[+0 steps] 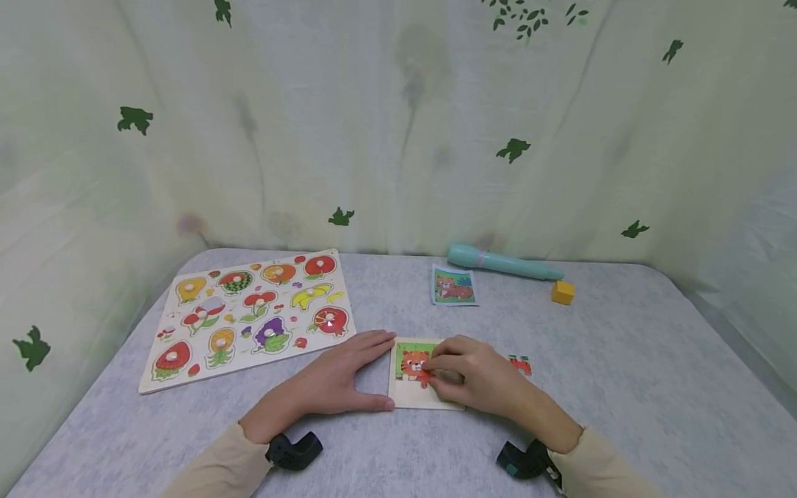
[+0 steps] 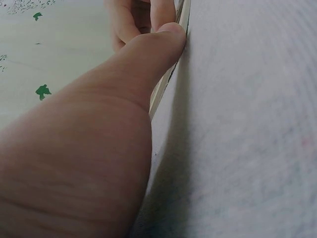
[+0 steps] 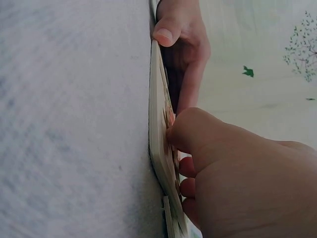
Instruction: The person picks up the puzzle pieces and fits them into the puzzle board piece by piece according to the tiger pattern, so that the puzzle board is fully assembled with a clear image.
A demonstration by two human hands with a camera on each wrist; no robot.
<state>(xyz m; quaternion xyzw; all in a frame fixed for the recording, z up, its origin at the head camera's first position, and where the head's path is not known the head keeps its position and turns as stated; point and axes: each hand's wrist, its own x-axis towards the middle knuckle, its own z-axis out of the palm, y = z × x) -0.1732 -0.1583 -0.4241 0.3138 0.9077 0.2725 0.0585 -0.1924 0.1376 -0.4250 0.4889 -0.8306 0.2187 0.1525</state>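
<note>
A small wooden puzzle board [image 1: 412, 397] lies on the table, with an orange tiger face on green pieces [image 1: 414, 361] in its upper left part. My left hand [image 1: 339, 373] rests beside it, straight index finger and thumb touching the left edge. Over the board's right part, my right hand [image 1: 476, 370] pinches a small orange puzzle piece [image 1: 425, 380] at the tiger's body; the fingers hide much of it. In the right wrist view, the thumb [image 3: 185, 131] is down at the board's surface. Just beyond the right hand lies a loose red-and-green puzzle piece [image 1: 520, 364], partly covered.
A large fruit puzzle board [image 1: 249, 311] lies at the left. Toward the back are a bear picture card [image 1: 454, 286], a teal pen-shaped stick [image 1: 507, 264] and a yellow cube [image 1: 563, 292]. A patterned curtain [image 1: 373, 124] hangs behind the table.
</note>
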